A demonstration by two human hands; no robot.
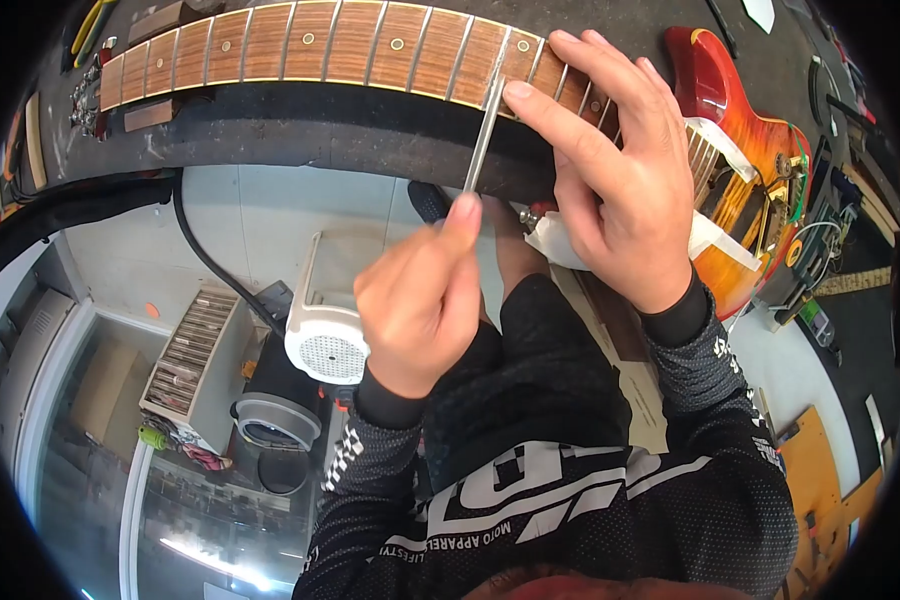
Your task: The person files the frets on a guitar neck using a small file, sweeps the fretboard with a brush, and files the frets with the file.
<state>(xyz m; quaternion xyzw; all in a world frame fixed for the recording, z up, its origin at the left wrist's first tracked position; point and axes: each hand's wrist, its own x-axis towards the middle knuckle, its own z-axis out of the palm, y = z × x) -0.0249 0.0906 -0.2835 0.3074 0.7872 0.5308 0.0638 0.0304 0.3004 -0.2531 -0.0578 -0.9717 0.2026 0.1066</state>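
Note:
A guitar neck with a wooden fretboard (335,42) runs across the top of the head view, its headstock end at the left. My left hand (420,300) is closed on the lower end of a thin metal tool (484,145), slightly blurred. The tool's upper end lies over the fretboard beside a fret. My right hand (625,165) is open, its fingers spread on the fretboard, with the index fingertip just right of the tool. The red-orange guitar body (715,80) lies at the right, with white tape (722,145) near the neck joint.
The dark bench (300,140) supports the guitar. Tools and cables lie at its right side, with a measuring tape (852,281) among them. Below the bench are a white perforated appliance (332,352), a black hose (205,255) and a white box of stacked items (215,405).

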